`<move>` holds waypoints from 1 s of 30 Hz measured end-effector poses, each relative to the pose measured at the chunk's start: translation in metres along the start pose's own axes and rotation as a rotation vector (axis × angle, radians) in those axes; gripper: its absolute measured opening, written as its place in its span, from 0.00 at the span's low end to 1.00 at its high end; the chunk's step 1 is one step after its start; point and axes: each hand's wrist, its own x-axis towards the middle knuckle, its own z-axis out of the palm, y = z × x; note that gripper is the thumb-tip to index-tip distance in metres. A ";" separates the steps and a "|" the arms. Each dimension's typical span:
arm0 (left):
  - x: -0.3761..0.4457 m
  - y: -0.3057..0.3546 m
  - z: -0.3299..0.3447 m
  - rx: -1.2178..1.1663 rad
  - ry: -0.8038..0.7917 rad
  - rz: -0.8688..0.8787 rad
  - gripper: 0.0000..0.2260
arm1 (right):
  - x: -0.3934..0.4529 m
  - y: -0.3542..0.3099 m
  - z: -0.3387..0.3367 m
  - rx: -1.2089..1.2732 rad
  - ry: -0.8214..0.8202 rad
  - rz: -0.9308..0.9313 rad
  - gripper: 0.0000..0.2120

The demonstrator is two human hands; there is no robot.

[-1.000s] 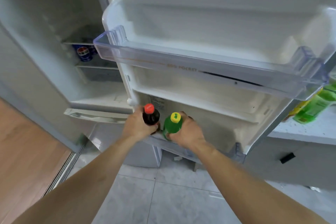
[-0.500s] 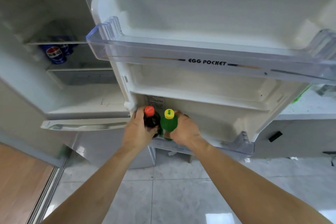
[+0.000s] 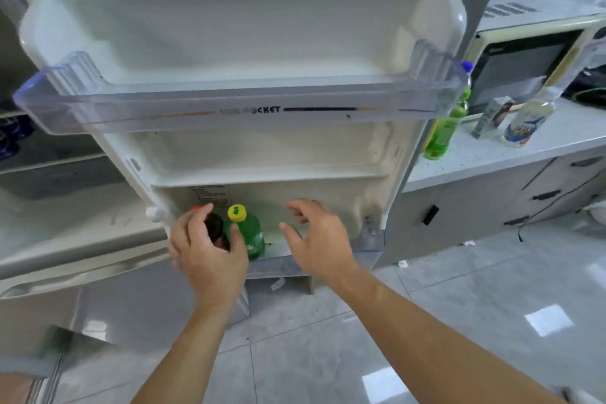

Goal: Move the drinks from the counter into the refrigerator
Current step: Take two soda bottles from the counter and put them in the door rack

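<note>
Both bottles stand in the bottom door shelf (image 3: 372, 239) of the open refrigerator door, below the clear egg pocket (image 3: 229, 115). The left hand (image 3: 206, 252) curls around the dark bottle (image 3: 214, 228), whose red cap peeks above the fingers. Touching that bottle's right side stands the green bottle (image 3: 251, 234) with a yellow cap. The right hand (image 3: 316, 239) hovers just right of the green bottle, fingers spread and holding nothing. Right of the door, on the table (image 3: 492, 157), stand a green drink bottle (image 3: 444, 131), a small carton (image 3: 492, 116) and a white bottle (image 3: 528, 121).
</note>
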 end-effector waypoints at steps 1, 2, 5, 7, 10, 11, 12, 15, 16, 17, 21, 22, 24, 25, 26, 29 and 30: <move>-0.003 0.004 0.003 -0.005 0.029 -0.039 0.22 | -0.007 0.007 -0.014 -0.001 0.049 0.003 0.15; -0.008 0.011 0.006 -0.028 0.050 -0.054 0.21 | -0.015 0.015 -0.028 -0.007 0.092 0.011 0.13; -0.034 0.045 0.022 -0.154 0.026 -0.015 0.20 | -0.041 0.043 -0.071 0.003 0.197 0.055 0.10; -0.061 0.080 0.038 -0.239 -0.059 0.026 0.20 | -0.060 0.065 -0.101 0.019 0.242 0.107 0.09; -0.105 0.129 0.063 -0.305 -0.190 0.151 0.19 | -0.091 0.100 -0.142 0.032 0.296 0.192 0.09; -0.119 0.142 0.072 -0.318 -0.235 0.174 0.19 | -0.102 0.112 -0.154 0.035 0.310 0.228 0.10; -0.133 0.153 0.080 -0.333 -0.284 0.182 0.19 | -0.113 0.124 -0.166 0.044 0.324 0.269 0.11; -0.174 0.175 0.103 -0.383 -0.488 0.155 0.19 | -0.147 0.158 -0.199 0.086 0.375 0.398 0.11; -0.187 0.179 0.111 -0.362 -0.576 0.133 0.20 | -0.159 0.169 -0.209 0.106 0.393 0.446 0.11; -0.198 0.180 0.118 -0.326 -0.675 0.095 0.20 | -0.170 0.180 -0.220 0.133 0.411 0.498 0.10; -0.239 0.165 0.145 -0.218 -1.010 -0.212 0.20 | -0.218 0.221 -0.253 0.233 0.478 0.694 0.10; -0.249 0.157 0.149 -0.192 -1.061 -0.306 0.20 | -0.229 0.231 -0.257 0.257 0.493 0.739 0.11; -0.266 0.139 0.154 -0.109 -1.121 -0.444 0.20 | -0.248 0.248 -0.261 0.295 0.518 0.823 0.10; -0.272 0.130 0.155 -0.064 -1.135 -0.486 0.20 | -0.256 0.256 -0.261 0.302 0.523 0.860 0.10; -0.277 0.123 0.156 -0.030 -1.142 -0.518 0.19 | -0.262 0.263 -0.260 0.306 0.526 0.891 0.10; -0.281 0.107 0.166 0.005 -1.150 -0.579 0.20 | -0.269 0.283 -0.254 0.331 0.530 0.968 0.10; -0.279 0.106 0.173 0.003 -1.146 -0.592 0.20 | -0.267 0.289 -0.252 0.336 0.528 0.987 0.10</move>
